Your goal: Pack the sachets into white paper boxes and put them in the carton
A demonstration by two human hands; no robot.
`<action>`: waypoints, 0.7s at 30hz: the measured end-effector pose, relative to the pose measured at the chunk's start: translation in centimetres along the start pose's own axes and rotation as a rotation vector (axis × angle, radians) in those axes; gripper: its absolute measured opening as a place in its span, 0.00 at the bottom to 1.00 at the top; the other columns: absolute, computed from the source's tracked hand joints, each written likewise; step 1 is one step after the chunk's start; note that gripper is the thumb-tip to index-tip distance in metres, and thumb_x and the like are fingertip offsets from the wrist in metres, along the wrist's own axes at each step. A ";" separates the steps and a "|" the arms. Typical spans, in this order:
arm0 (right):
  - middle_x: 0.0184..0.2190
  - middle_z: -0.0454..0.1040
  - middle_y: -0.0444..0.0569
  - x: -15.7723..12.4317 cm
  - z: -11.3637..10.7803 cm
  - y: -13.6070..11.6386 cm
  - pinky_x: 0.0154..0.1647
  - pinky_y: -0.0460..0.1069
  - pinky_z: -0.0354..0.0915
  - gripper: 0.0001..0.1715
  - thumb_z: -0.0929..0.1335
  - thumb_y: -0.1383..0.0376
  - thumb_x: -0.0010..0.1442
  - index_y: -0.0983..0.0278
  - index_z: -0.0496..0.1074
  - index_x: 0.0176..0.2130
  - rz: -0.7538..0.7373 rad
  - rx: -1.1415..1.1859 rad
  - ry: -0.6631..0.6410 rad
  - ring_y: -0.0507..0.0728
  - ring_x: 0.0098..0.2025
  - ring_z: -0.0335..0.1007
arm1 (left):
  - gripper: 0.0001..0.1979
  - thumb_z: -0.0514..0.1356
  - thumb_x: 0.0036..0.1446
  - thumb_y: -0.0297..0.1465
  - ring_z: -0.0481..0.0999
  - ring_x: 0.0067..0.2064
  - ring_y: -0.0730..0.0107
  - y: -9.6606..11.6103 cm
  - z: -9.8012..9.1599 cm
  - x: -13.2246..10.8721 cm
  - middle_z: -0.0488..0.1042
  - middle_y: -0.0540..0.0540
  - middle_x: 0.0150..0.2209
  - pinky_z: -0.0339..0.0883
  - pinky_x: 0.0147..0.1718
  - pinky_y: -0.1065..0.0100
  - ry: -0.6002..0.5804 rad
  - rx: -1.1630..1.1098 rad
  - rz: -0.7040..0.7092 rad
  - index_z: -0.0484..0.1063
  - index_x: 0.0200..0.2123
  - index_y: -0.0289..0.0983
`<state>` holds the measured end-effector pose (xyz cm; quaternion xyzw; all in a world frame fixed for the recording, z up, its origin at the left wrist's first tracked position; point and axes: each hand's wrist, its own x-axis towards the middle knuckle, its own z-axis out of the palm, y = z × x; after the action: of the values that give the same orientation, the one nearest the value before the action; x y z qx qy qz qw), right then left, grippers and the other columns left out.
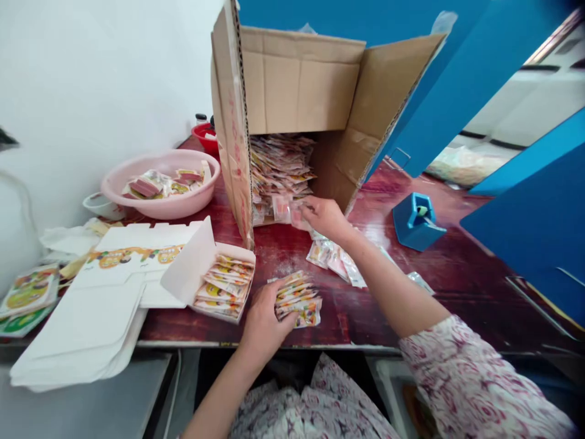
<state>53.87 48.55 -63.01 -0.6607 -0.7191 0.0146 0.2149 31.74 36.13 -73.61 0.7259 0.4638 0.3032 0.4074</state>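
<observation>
My left hand (265, 323) is wrapped round one side of a stack of small printed sachets (297, 296) on the dark red table. My right hand (326, 216) pinches a small clear-backed sachet (299, 216) at the mouth of a big cardboard box (301, 79). That box lies on its side, its opening towards me, with a heap of sachets (281, 164) inside. Left of my left hand, an open white carton (247, 256) holds rows of the same sachets. More loose sachets (336, 259) lie under my right forearm.
Flat white cartons (86, 317) overhang the table's front edge at left. Behind them stand a pink basin (164, 207) with packets inside, a white cup (103, 207) and a red bowl (205, 143). A blue tape dispenser (414, 222) stands at right, near blue panels (534, 225).
</observation>
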 end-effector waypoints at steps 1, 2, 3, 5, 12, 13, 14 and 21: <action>0.32 0.79 0.51 -1.1 0.0 -0.4 0.34 0.47 0.58 0.16 0.62 0.66 0.63 0.67 0.79 0.37 -0.074 -0.030 -0.107 0.54 0.32 0.70 | 0.29 0.64 0.51 0.27 0.73 0.58 0.55 0.0 -0.1 0.0 0.74 0.39 0.56 0.65 0.60 0.52 -0.003 0.007 0.006 0.66 0.57 0.36; 0.32 0.79 0.51 -2.1 0.0 -0.9 0.34 0.47 0.57 0.16 0.62 0.68 0.62 0.66 0.79 0.37 -0.142 -0.065 -0.217 0.54 0.32 0.69 | 0.28 0.64 0.51 0.27 0.73 0.58 0.55 0.1 -0.1 0.0 0.74 0.39 0.56 0.65 0.60 0.52 -0.006 0.014 0.011 0.66 0.57 0.36; 0.34 0.80 0.52 -3.0 0.2 -1.4 0.34 0.47 0.57 0.15 0.63 0.69 0.62 0.65 0.80 0.38 -0.200 -0.092 -0.327 0.54 0.33 0.70 | 0.28 0.65 0.51 0.27 0.73 0.58 0.55 0.1 -0.2 0.0 0.74 0.39 0.55 0.65 0.60 0.52 -0.007 0.021 0.015 0.66 0.57 0.36; 0.36 0.81 0.51 -4.2 1.0 -2.6 0.34 0.46 0.57 0.15 0.64 0.69 0.61 0.63 0.81 0.39 -0.278 -0.073 -0.527 0.54 0.34 0.71 | 0.28 0.65 0.51 0.27 0.73 0.57 0.56 0.1 -0.2 -0.1 0.74 0.40 0.54 0.66 0.59 0.53 -0.007 0.033 0.020 0.66 0.56 0.36; 0.25 0.75 0.46 -7.2 3.6 -3.5 0.32 0.47 0.59 0.25 0.63 0.55 0.66 0.66 0.78 0.27 -0.079 0.363 -0.633 0.52 0.30 0.67 | 0.34 0.67 0.49 0.27 0.69 0.62 0.53 -0.6 0.5 -0.4 0.66 0.35 0.59 0.65 0.61 0.51 0.205 0.096 0.149 0.59 0.59 0.36; 0.26 0.75 0.46 -7.4 3.4 -3.2 0.32 0.47 0.59 0.26 0.62 0.53 0.66 0.66 0.78 0.28 -0.055 0.432 -0.642 0.53 0.30 0.67 | 0.38 0.68 0.49 0.27 0.65 0.65 0.52 -0.7 0.7 -0.4 0.61 0.33 0.62 0.62 0.63 0.50 0.232 0.109 0.177 0.57 0.61 0.36; 0.27 0.76 0.46 -7.5 3.2 -2.9 0.33 0.47 0.61 0.26 0.62 0.52 0.66 0.66 0.78 0.30 -0.031 0.500 -0.656 0.53 0.31 0.68 | 0.40 0.68 0.49 0.27 0.61 0.68 0.50 -0.7 0.7 -0.4 0.57 0.32 0.66 0.60 0.64 0.49 0.238 0.120 0.194 0.55 0.63 0.37; 0.44 0.80 0.60 -3.1 4.5 -2.0 0.48 0.52 0.66 0.25 0.61 0.55 0.68 0.68 0.80 0.43 0.203 -0.040 -0.411 0.64 0.48 0.76 | 0.33 0.65 0.51 0.27 0.71 0.60 0.53 -0.6 0.5 0.1 0.71 0.37 0.57 0.63 0.63 0.49 0.070 0.096 0.108 0.62 0.60 0.37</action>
<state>50.62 46.52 -67.41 -0.7168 -0.6779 0.1560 0.0481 31.93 36.20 -74.33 0.7575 0.4519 0.3273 0.3388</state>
